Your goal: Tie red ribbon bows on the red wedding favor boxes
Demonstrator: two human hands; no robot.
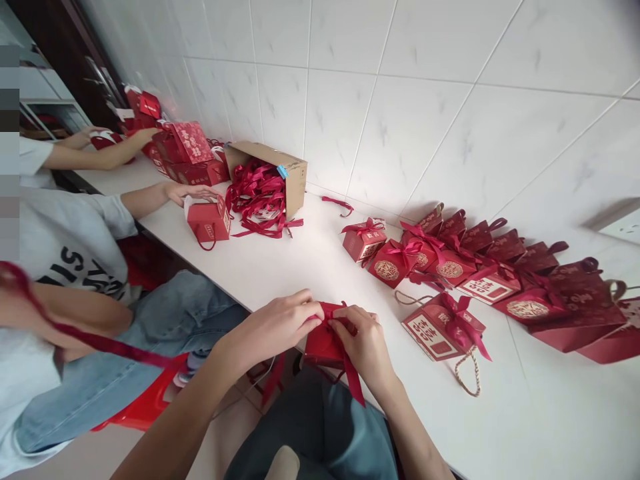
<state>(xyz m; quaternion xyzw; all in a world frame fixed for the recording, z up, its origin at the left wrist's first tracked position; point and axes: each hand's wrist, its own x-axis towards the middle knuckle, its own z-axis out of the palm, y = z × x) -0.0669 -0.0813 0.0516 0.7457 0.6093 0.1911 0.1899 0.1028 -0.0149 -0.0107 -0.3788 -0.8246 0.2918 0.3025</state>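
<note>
At a white bench (pixel 290 260), left hand (pixel 280 327) and right hand (pixel 364 339) pinch a crimson satin ribbon (pixel 355 385) from opposite sides, atop the red cardboard box (pixel 320 347) between them.

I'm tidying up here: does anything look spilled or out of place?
Two things. The cardboard box seems to lie on its side, red ribbons spilling from its open end onto the table. One loose ribbon lies apart from them, near the wall. No damage stands out.
</note>
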